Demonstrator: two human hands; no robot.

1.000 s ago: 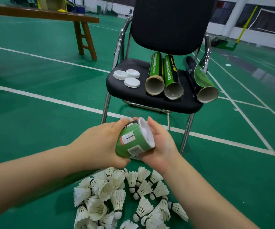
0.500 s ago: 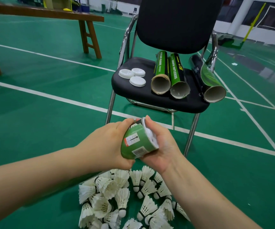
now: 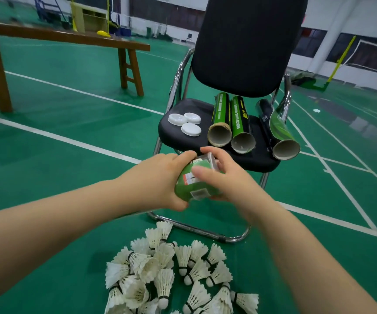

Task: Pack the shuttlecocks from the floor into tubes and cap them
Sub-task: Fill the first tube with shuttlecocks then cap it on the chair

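A green shuttlecock tube with a clear cap on its end is held in front of me by both hands. My left hand wraps the tube's body from the left. Around the capped end curls my right hand, its thumb lying across the green label. Several white feather shuttlecocks lie heaped on the green floor below my arms. On the black chair seat rest three open tubes and three white caps.
The chair's chrome frame runs along the floor just beyond the shuttlecock pile. A long wooden bench stands at the back left. White court lines cross the green floor.
The view has tilted up and nearer to the chair. Both hands have lifted the tube toward the seat's front edge, and my right thumb now lies over the label.
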